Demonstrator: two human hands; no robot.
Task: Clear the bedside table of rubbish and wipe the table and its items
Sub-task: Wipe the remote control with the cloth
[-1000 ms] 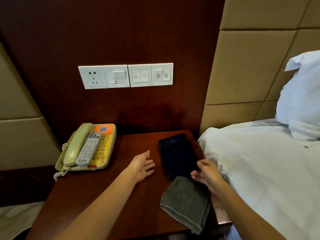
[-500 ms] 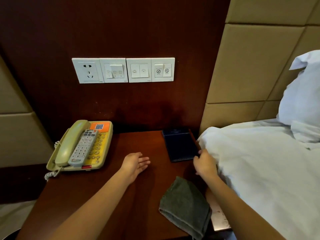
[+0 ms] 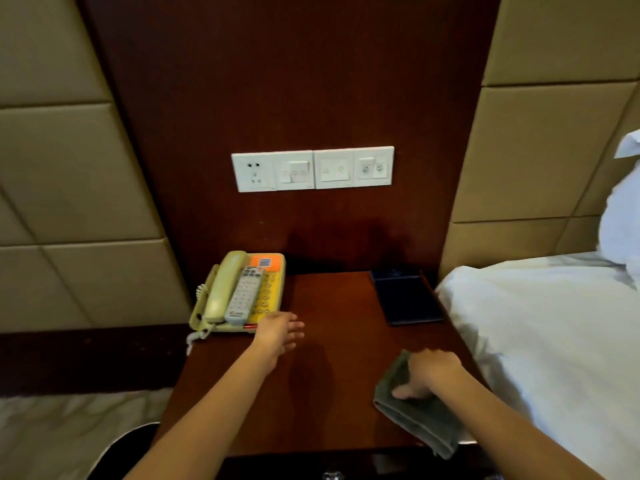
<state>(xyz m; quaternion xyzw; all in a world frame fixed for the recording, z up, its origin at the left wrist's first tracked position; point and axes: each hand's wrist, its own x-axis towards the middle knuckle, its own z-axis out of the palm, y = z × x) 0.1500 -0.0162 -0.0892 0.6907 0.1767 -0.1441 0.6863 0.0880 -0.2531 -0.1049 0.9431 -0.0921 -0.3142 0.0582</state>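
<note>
pressing down on the cloth (image 3: 414, 422), the right hand (image 3: 431, 372) sits at the front right part of the table (image 3: 332, 382). its fingers are curled over the cloth's far edge and the thumb lies flat on the fabric, so the hand grasps the cloth. the fingertips themselves are hidden. the cloth is grey and folded. it lies flat on the table top, with its near corner past the front edge.

the left hand (image 3: 278, 332) is held over the table, just beside the front right corner of the phone (image 3: 272, 296). its fingers are straight, slightly spread and released, and it holds nothing. whether it touches the phone cannot be told.

the phone sits at the back left of the table, with the handset (image 3: 221, 289) on its cradle. a grey remote (image 3: 244, 296) lies on the phone's keypad, beside the handset. a dark folder (image 3: 407, 299) lies flat at the back right of the table, against the wall (image 3: 294, 81), well apart from both hands.

a white switch panel (image 3: 311, 169) is fixed to the wall above the table. a white bed (image 3: 554, 341) stands just to the right of the table.
</note>
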